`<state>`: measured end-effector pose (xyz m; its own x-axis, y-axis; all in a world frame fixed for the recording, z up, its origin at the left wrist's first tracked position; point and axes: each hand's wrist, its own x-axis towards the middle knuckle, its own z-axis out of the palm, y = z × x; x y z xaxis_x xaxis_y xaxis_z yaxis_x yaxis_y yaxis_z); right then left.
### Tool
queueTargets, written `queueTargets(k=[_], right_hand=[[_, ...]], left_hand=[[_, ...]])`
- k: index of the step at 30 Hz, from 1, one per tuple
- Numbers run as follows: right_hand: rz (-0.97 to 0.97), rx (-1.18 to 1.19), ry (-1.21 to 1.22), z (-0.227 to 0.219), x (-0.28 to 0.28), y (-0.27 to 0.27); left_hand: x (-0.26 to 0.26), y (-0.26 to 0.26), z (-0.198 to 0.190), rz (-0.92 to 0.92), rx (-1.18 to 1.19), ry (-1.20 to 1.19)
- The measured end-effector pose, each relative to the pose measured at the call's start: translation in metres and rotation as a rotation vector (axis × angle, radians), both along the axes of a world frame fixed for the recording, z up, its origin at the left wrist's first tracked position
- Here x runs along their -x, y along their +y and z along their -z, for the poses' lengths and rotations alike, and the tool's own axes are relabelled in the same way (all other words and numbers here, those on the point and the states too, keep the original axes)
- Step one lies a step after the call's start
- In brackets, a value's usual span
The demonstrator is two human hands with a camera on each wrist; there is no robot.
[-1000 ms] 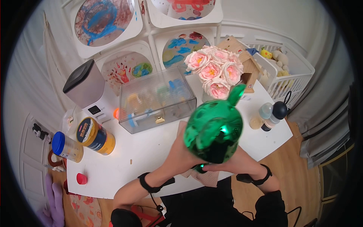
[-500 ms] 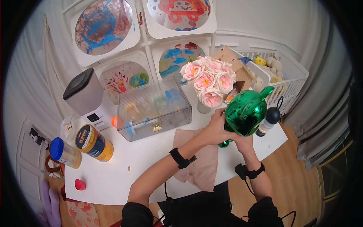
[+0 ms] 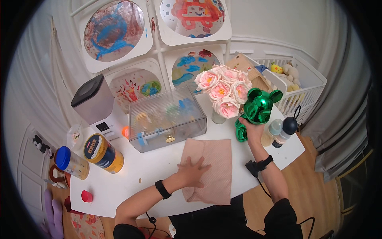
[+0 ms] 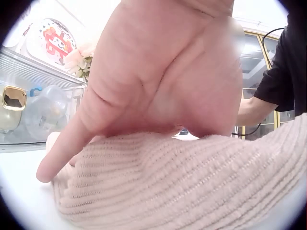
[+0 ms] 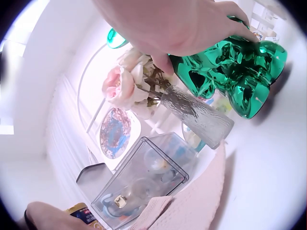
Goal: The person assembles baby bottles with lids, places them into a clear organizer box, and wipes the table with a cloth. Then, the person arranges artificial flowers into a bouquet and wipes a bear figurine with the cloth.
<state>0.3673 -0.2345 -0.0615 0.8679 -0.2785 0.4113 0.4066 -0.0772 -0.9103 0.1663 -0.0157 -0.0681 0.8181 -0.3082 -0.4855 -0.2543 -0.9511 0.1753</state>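
Note:
My right hand grips a shiny green bear figurine around its body, below the round-eared head. The bear is at the right side of the white table, just right of a glass vase of pink roses; its legs are close over the tabletop in the right wrist view. On a pink ribbed cloth near the table's front edge rests my left hand, palm down with fingers spread. In the left wrist view the cloth lies in soft folds under the palm.
A clear grey storage box stands at the back middle. To the left are a grey-and-white appliance, a yellow tin, a blue-lidded jar and a red cap. Bottles stand right of the bear.
The bear, earlier held in both hands over the cloth, has moved right and back and now stands head up. My left hand has let go of it and come down onto the cloth, which lies flatter.

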Motion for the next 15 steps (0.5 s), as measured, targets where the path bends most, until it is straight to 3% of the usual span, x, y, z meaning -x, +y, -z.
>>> queueTargets(k=[8,15], right_hand=[[0.073,0.064,0.083,0.038,-0.052,-0.002],[0.162,0.077,0.123,0.037,-0.061,-0.002]], left_hand=[[0.004,0.001,0.003,-0.037,-0.004,0.011],[0.005,0.002,0.004,-0.03,0.002,-0.009]])
